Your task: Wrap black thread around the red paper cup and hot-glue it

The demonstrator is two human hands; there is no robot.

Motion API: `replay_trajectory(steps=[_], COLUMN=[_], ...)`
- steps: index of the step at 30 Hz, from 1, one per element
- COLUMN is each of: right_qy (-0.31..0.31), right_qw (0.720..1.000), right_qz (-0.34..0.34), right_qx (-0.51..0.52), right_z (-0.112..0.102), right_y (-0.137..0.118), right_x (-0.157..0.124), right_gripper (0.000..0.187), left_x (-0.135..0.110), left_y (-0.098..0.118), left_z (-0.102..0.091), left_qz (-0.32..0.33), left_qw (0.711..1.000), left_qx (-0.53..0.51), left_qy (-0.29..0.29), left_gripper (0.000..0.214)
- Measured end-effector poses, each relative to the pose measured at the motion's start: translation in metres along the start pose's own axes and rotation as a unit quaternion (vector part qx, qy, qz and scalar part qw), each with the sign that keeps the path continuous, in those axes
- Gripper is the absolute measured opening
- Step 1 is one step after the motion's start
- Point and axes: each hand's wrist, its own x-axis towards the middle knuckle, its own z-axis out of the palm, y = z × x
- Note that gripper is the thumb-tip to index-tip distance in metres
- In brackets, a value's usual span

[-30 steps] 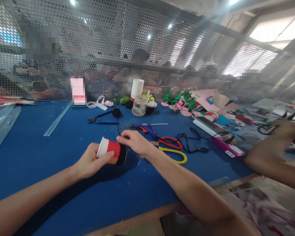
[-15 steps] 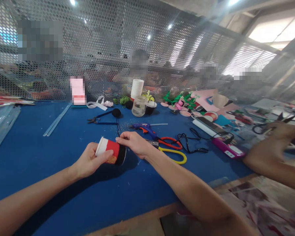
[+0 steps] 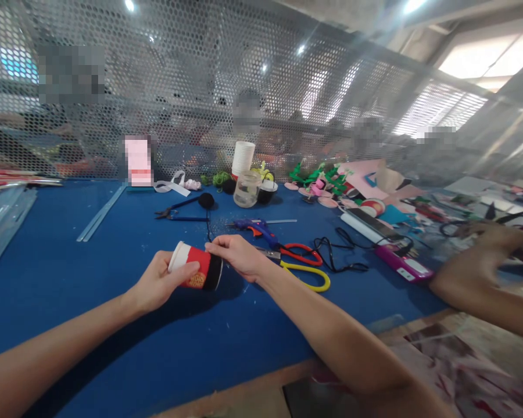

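My left hand [image 3: 154,285] is closed round a red and white paper cup [image 3: 195,258], tilted on its side with the white rim toward the left. Black yarn [image 3: 213,273] is wound round the cup's other end. At the cup's upper side, my right hand [image 3: 239,255] pinches the yarn strand with thumb and forefinger. From there the strand runs up toward a small black yarn ball [image 3: 206,201], which lies by the blue-handled pliers [image 3: 187,218]. Scissors [image 3: 305,284] with red and yellow handles lie beyond my right wrist, below a blue glue gun [image 3: 261,231].
A clear jar [image 3: 246,191], a stack of white cups [image 3: 243,155] and a black-wrapped cup [image 3: 268,191] stand at the back. A phone [image 3: 138,161] leans upright at back left. At right, a co-worker's hand [image 3: 483,249] is near a purple device [image 3: 403,264].
The cup has turned slightly in my left hand, and more of its gold print shows. My right hand's pinch has barely moved. The co-worker's hand at right has shifted a little.
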Motion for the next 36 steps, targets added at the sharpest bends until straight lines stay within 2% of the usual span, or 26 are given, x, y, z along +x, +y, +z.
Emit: replay_trajectory(steps=[7,10,13,15,17,20,22,24,27,30,33,36], right_qy=[0.080,0.032,-0.030,-0.051,-0.062,-0.074,-0.059,-0.024,0.015,0.023,0.040,0.102], right_qw=[0.989,0.986,0.981,0.988,0.997,0.993,0.994,0.999,0.991,0.972,0.960,0.955], right_qz=[-0.074,-0.083,-0.049,-0.016,0.020,0.056,0.033,-0.019,-0.102,-0.159,-0.170,-0.188], right_qx=[-0.095,-0.144,-0.185,-0.143,-0.045,0.076,0.082,0.027,-0.088,-0.173,-0.218,-0.207], right_z=[-0.013,-0.015,-0.010,-0.006,-0.003,-0.002,-0.004,-0.005,-0.003,0.002,0.005,0.003], right_y=[-0.013,-0.022,-0.027,-0.026,-0.023,-0.015,-0.010,-0.007,-0.006,-0.007,-0.008,-0.008], right_x=[-0.004,-0.013,-0.017,-0.014,-0.010,-0.005,-0.007,-0.012,-0.020,-0.026,-0.027,-0.026], right_gripper=[0.032,0.035,0.033,0.033,0.033,0.032,0.031,0.028,0.025,0.022,0.020,0.016], left_x=[0.010,0.013,0.013,0.011,0.009,0.007,0.006,0.007,0.011,0.014,0.015,0.013], left_y=[0.002,0.002,0.002,0.002,0.001,0.002,0.004,0.006,0.009,0.009,0.008,0.007], left_z=[-0.003,-0.004,-0.003,-0.003,-0.005,-0.007,-0.009,-0.010,-0.011,-0.011,-0.010,-0.008], left_qz=[-0.047,-0.061,-0.063,-0.049,-0.021,0.029,0.048,0.037,-0.046,-0.121,-0.123,-0.106], left_qw=[0.993,0.987,0.987,0.990,0.995,0.995,0.990,0.990,0.999,0.987,0.984,0.990], left_qx=[-0.065,-0.089,-0.091,-0.071,-0.027,0.076,0.130,0.136,0.024,-0.106,-0.128,-0.086], left_qy=[0.084,0.116,0.118,0.108,0.094,0.057,0.032,0.013,0.004,0.006,0.015,0.023], left_gripper=[0.014,0.012,0.014,0.017,0.021,0.024,0.026,0.026,0.024,0.021,0.020,0.021])
